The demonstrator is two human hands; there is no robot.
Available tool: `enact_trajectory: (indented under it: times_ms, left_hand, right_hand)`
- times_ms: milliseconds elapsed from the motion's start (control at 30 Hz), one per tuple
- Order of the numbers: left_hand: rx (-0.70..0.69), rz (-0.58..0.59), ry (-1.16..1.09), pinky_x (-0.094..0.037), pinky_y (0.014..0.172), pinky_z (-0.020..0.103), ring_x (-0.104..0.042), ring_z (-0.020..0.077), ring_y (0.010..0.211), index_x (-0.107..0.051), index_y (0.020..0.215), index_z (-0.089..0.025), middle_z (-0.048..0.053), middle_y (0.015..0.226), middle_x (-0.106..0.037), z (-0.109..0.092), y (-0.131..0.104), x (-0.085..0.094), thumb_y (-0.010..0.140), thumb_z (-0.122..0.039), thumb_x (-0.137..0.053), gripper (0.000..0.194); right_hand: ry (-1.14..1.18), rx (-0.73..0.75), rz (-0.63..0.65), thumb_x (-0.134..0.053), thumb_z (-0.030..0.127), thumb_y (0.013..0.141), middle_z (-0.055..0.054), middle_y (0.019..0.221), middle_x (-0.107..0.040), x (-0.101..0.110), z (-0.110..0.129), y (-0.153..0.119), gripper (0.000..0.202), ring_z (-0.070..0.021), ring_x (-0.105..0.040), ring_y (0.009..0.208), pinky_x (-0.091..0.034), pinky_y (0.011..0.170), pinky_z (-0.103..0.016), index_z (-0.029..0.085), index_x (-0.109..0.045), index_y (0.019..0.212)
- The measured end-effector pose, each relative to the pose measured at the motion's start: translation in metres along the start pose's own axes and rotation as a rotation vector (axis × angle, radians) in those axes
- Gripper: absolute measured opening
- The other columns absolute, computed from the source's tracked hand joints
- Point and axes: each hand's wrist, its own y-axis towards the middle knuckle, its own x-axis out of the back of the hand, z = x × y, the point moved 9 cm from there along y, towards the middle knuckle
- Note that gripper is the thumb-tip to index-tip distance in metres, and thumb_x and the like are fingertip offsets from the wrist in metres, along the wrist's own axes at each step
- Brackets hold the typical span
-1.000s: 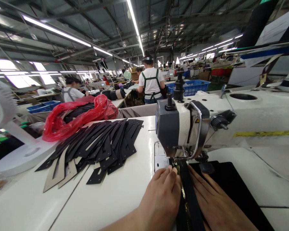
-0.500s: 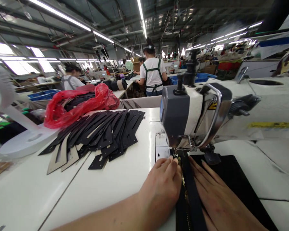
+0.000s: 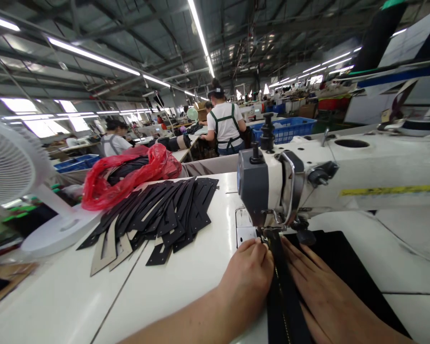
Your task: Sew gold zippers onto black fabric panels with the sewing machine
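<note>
Under the head of the white and grey sewing machine (image 3: 260, 186) runs a dark strip with a gold-toothed zipper (image 3: 281, 291). My left hand (image 3: 249, 282) has its fingers bent and pressed together on the strip's left edge, just in front of the presser foot. On the other side, my right hand (image 3: 322, 291) lies flat with fingers stretched forward, over the strip's right edge and a black panel (image 3: 358, 277). The panel rests on the white table (image 3: 165, 296) and reaches out beyond the right hand.
Many black and beige cut pieces (image 3: 172, 215) lie fanned out at the left, beside a red plastic bag (image 3: 129, 172). A white fan (image 3: 64, 220) stands at the far left. Behind are a person in a green-strapped apron (image 3: 225, 124) and a blue crate (image 3: 294, 130).
The camera view has tilted up and shifted slightly left, so more ceiling and fan show. Both hands keep nearly the same place beside the needle area.
</note>
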Motion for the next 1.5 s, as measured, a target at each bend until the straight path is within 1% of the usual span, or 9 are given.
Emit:
enact_trajectory:
  times_ms: [233,400,500,633,967,1233,1333,1400,1500]
  left_hand:
    - [0.083,-0.039,-0.072,-0.053,0.081,0.034,-0.059,0.0207,0.087,-0.059,0.090,-0.011,0.010,0.092,-0.061,0.014,-0.002,0.003,0.084,-0.008,-0.049,0.013]
    - [0.003,-0.131,-0.093,-0.045,0.098,0.038,-0.060,0.0212,0.098,-0.058,0.102,-0.010,0.012,0.104,-0.063,-0.003,-0.023,0.017,0.083,-0.008,-0.049,0.022]
    - [-0.018,-0.108,-0.069,-0.044,0.099,0.035,-0.061,0.0187,0.099,-0.058,0.102,-0.010,0.011,0.102,-0.064,-0.010,-0.029,0.018,0.086,-0.008,-0.045,0.021]
    - [-0.008,-0.076,-0.029,-0.045,0.097,0.035,-0.062,0.0172,0.093,-0.060,0.096,-0.011,0.010,0.097,-0.065,-0.007,-0.024,0.016,0.087,-0.007,-0.043,0.019]
    - [-0.027,-0.099,-0.019,-0.052,0.086,0.033,-0.060,0.0184,0.080,-0.060,0.088,-0.009,0.008,0.081,-0.062,0.002,-0.009,0.012,0.086,-0.008,-0.048,0.012]
    - [0.096,-0.038,-0.101,-0.053,0.078,0.034,-0.056,0.0205,0.083,-0.058,0.089,-0.013,0.007,0.087,-0.059,0.023,-0.005,-0.008,0.084,-0.010,-0.051,0.009]
    - [0.133,-0.027,-0.127,-0.054,0.075,0.033,-0.057,0.0210,0.086,-0.058,0.091,-0.015,0.007,0.089,-0.059,0.030,-0.005,-0.010,0.085,-0.009,-0.048,0.014]
    - [0.100,-0.041,-0.150,-0.053,0.081,0.035,-0.057,0.0214,0.090,-0.058,0.095,-0.014,0.009,0.092,-0.060,0.028,-0.005,-0.007,0.084,-0.007,-0.047,0.017]
    - [0.039,-0.067,-0.155,-0.047,0.094,0.038,-0.058,0.0216,0.094,-0.057,0.098,-0.011,0.010,0.095,-0.062,0.020,-0.007,-0.002,0.080,-0.005,-0.049,0.021]
  right_hand:
    - [-0.011,-0.015,0.030,-0.040,0.014,0.083,-0.017,0.136,-0.041,0.003,-0.009,0.005,0.065,-0.0248,-0.040,0.125,-0.040,0.099,-0.047,0.010,-0.018,0.144]
    - [-0.014,0.016,0.021,-0.040,0.015,0.082,-0.017,0.139,-0.036,0.009,0.001,-0.007,0.068,-0.0254,-0.034,0.128,-0.043,0.096,-0.047,0.009,-0.013,0.144]
    - [0.007,0.019,0.006,-0.040,0.015,0.083,-0.015,0.140,-0.036,0.007,0.003,-0.012,0.067,-0.0250,-0.034,0.128,-0.042,0.096,-0.047,0.012,-0.013,0.145]
    - [0.038,-0.016,-0.005,-0.040,0.013,0.083,-0.015,0.139,-0.037,0.006,-0.002,-0.009,0.066,-0.0240,-0.036,0.127,-0.039,0.099,-0.047,0.012,-0.015,0.144]
    - [-0.021,0.021,-0.055,-0.038,0.012,0.083,-0.016,0.132,-0.047,0.010,-0.011,0.007,0.067,-0.0241,-0.049,0.118,-0.045,0.094,-0.046,0.012,-0.014,0.145]
    - [0.146,-0.026,-0.025,-0.039,0.016,0.086,-0.013,0.129,-0.051,0.002,-0.026,0.020,0.062,-0.0226,-0.051,0.115,-0.040,0.100,-0.043,0.016,-0.018,0.144]
    - [0.194,-0.052,0.022,-0.038,0.016,0.087,-0.014,0.127,-0.052,-0.003,-0.032,0.022,0.055,-0.0229,-0.050,0.116,-0.041,0.099,-0.043,0.015,-0.026,0.141]
    - [0.239,-0.090,0.043,-0.039,0.015,0.086,-0.014,0.124,-0.054,-0.006,-0.038,0.023,0.048,-0.0227,-0.051,0.115,-0.041,0.098,-0.042,0.015,-0.038,0.134]
    - [0.308,-0.243,0.017,-0.043,0.014,0.082,-0.012,0.112,-0.060,-0.007,-0.054,0.023,0.031,-0.0226,-0.056,0.106,-0.046,0.091,-0.038,0.015,-0.058,0.109]
